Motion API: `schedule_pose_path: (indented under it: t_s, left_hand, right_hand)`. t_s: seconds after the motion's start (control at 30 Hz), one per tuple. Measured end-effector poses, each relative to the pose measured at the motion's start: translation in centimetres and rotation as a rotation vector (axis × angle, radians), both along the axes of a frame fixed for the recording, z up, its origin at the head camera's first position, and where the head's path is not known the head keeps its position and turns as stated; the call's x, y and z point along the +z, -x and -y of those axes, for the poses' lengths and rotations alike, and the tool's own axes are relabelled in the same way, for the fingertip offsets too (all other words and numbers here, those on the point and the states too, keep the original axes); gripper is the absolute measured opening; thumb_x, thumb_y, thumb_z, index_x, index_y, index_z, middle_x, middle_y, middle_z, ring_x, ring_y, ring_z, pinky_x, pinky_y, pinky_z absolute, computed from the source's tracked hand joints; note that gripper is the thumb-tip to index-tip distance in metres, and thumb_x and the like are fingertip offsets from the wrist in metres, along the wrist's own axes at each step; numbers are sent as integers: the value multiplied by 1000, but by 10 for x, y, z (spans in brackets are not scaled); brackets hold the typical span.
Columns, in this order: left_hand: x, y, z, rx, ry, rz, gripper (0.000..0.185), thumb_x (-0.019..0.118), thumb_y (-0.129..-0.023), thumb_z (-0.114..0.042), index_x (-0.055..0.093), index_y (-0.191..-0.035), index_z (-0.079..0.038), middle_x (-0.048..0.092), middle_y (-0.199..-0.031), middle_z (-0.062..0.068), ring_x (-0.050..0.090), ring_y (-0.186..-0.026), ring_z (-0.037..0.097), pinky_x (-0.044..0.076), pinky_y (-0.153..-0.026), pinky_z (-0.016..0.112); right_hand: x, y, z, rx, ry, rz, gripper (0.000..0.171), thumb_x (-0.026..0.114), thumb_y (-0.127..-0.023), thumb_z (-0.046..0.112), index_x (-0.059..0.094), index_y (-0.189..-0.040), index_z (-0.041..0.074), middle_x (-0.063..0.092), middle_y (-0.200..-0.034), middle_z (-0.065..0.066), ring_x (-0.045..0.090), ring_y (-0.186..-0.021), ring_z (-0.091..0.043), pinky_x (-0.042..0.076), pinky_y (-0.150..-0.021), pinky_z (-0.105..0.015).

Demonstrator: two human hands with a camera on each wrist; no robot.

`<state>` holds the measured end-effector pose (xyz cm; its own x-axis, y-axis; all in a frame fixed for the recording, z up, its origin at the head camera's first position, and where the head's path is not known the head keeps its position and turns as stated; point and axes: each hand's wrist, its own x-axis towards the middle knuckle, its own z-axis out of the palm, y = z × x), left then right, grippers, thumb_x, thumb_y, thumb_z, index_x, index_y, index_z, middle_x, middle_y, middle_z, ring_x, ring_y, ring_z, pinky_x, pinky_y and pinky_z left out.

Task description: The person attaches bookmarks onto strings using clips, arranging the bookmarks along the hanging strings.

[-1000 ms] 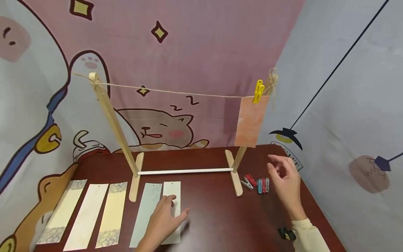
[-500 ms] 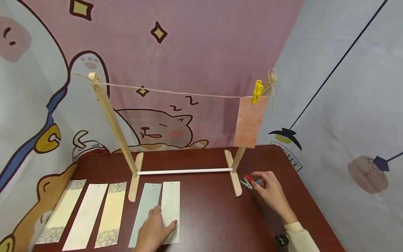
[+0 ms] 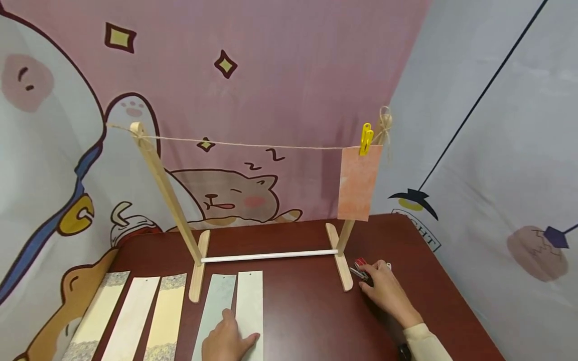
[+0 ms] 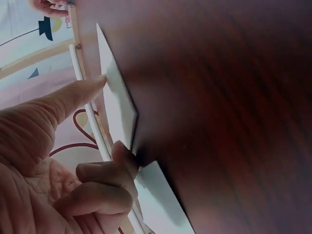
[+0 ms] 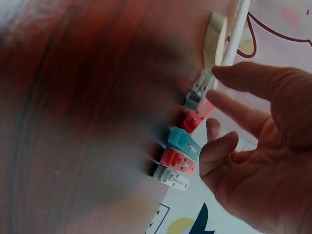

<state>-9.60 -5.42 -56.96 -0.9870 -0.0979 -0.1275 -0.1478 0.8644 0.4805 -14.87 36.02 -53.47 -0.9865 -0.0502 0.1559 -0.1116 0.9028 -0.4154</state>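
My left hand (image 3: 228, 340) lies on the near end of a pale strip of paper (image 3: 249, 306). In the left wrist view one straight finger (image 4: 73, 95) touches the strip (image 4: 117, 97), a curled fingertip meets its edge, and that edge stands a little off the table. My right hand (image 3: 381, 291) reaches over a row of small clothes pegs (image 3: 360, 267) by the stand's right foot. In the right wrist view its fingertips (image 5: 229, 75) touch the grey peg (image 5: 200, 90) and the red peg (image 5: 196, 118); teal, coral and white pegs lie beside them, untouched.
A wooden stand (image 3: 167, 193) carries a string (image 3: 253, 145); a yellow peg (image 3: 366, 138) holds an orange card (image 3: 355, 183) at its right end. Several more paper strips (image 3: 131, 321) lie left of my left hand. The dark table's (image 3: 311, 321) right edge runs near my right arm.
My right hand came down from above the table onto the pegs. My left hand slid back toward me along the pale strip. The view tilted slightly upward.
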Motion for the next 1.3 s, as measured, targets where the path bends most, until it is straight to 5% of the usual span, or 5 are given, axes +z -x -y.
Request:
schedule_pose_path:
  t_s: [0.23,0.6,0.73,0.93,1.3]
  left_hand:
    - [-21,5,2,23,44,-11,80,105,-62,-54,55,-92,1,61,-69,17,67,-61,37,54,-56,54]
    - [-15,4,13,-15,-72,-176,67,108,-62,-32,45,-78,-16,44,-66,-1,48,-56,20,40,-50,42]
    - [-24,7,20,-54,-215,-211,63,106,-67,-19,44,-79,-19,43,-61,-7,41,-54,12,35,-50,32]
    - [1,6,34,-118,-409,-142,44,96,-79,-3,67,-108,9,52,-66,-5,47,-56,10,44,-56,30]
    - [-4,7,27,35,-667,-170,13,82,-92,1,71,-87,-3,56,-66,-5,45,-57,9,39,-52,25]
  right_hand:
    - [-8,-2,0,-19,-69,-73,29,91,-82,0,76,-106,5,52,-92,-7,47,-74,-20,44,-64,-42]
    - [-16,-6,6,-52,-69,-165,35,99,-79,8,65,-79,19,48,-83,0,43,-71,-16,39,-62,-37]
    - [-15,-13,5,-41,-79,-198,36,99,-79,9,64,-79,20,49,-85,0,44,-71,-16,41,-63,-38]
    - [-16,-19,9,-52,-65,-201,29,94,-85,9,66,-84,17,59,-82,1,53,-72,-16,48,-63,-43]
    - [-9,-16,9,-57,38,-353,39,96,-79,1,77,-112,4,57,-79,4,51,-67,-12,43,-58,-32]
